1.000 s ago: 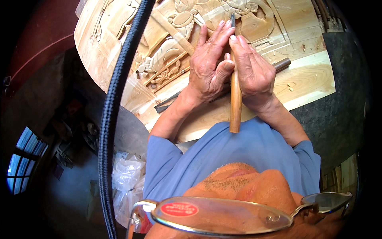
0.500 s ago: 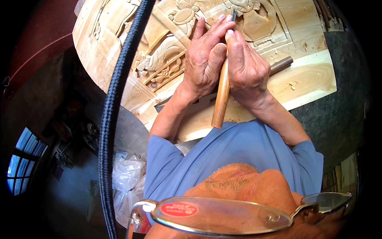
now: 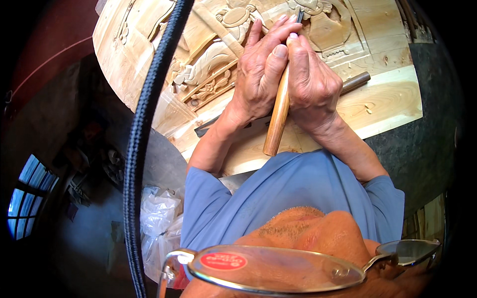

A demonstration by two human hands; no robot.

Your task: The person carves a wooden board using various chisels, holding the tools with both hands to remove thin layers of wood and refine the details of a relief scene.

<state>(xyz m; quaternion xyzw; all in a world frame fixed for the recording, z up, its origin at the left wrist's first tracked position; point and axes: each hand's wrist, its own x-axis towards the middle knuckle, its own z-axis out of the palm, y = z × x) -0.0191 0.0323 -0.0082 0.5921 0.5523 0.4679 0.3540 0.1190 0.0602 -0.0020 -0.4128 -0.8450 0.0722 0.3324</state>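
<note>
My right hand (image 3: 313, 84) is closed on a wood-handled chisel (image 3: 277, 121), thumb pointing up the tool. My left hand (image 3: 258, 69) is also on the chisel, its fingertips against the upper part just below the dark steel blade (image 3: 299, 16). That blade rests on the raised relief of a pale carved wooden panel (image 3: 372, 35), beside a curved motif at the top. Under my wrists and hands, a dark metal tool (image 3: 201, 129) and a dark wooden handle (image 3: 355, 82) lie partly hidden on the wood.
A plain pale board (image 3: 382, 104) borders the panel's near side, over a dark surface (image 3: 422, 139). A thick black braided cord (image 3: 141, 129) crosses the left side. Crumpled clear plastic (image 3: 159, 218) lies lower left, with dim clutter (image 3: 94, 159) beyond.
Both hands have moved slightly upward along the panel with the chisel. The chisel has tilted, its handle end swinging left and up and its blade shifting right and up.
</note>
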